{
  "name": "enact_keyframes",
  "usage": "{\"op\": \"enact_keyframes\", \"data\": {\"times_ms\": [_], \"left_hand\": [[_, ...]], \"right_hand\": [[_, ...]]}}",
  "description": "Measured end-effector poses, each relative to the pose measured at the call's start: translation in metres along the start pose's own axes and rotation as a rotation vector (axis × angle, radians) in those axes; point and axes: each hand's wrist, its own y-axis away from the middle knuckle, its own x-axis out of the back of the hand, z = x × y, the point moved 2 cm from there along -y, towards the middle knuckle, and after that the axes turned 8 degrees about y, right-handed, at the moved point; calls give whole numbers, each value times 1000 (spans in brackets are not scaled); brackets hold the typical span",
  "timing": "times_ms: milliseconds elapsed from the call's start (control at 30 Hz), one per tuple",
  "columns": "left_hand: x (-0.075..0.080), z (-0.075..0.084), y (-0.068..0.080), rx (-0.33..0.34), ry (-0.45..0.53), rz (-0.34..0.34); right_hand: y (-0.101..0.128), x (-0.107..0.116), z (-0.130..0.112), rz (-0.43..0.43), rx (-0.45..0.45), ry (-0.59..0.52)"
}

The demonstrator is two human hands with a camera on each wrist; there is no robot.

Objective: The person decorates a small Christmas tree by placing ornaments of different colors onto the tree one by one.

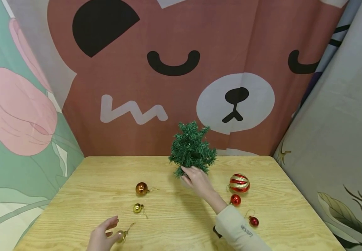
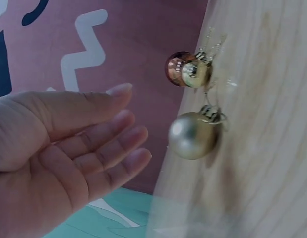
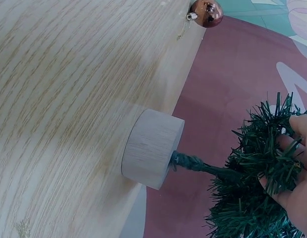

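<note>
A small green artificial Christmas tree (image 1: 191, 146) stands near the table's back edge. My right hand (image 1: 200, 183) grips its lower branches, the fingertips partly hidden in the needles. In the right wrist view the tree's round wooden base (image 3: 151, 148) shows at the table surface; whether it fully touches is hard to tell. Low on the left, my left hand (image 1: 100, 235) hovers with loosely bent fingers beside a pale gold bauble (image 2: 190, 136). The left wrist view shows a gap between that hand and the bauble.
Left of the tree lie a copper bauble (image 1: 141, 188) and a small shiny gold bauble (image 1: 137, 208). To the right are a red-and-gold striped bauble (image 1: 239, 183) and two small red baubles, one nearer the tree (image 1: 235, 199). A small dark object (image 1: 217, 232) is partly under the right sleeve.
</note>
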Motion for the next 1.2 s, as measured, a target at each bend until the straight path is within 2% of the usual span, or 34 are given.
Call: {"op": "enact_keyframes", "data": {"times_ms": [200,333,600,833,1100,1200], "left_hand": [[-5,-7,-5,43,-2,-36],[-8,-11,-7,56,-49,-65],[-12,-15,-10,63,-180,-96],[-16,-19,-11,48,-213,-102],[-17,-24,-14,127,-208,-147],[-18,-26,-14,140,-229,-141]], "right_hand": [[-1,2,1,17,-4,12],[-1,1,1,12,1,16],[-2,1,0,-34,-7,9],[-3,2,-1,-51,-5,23],[-2,2,0,-27,4,17],[-3,1,-1,-20,12,16]]}}
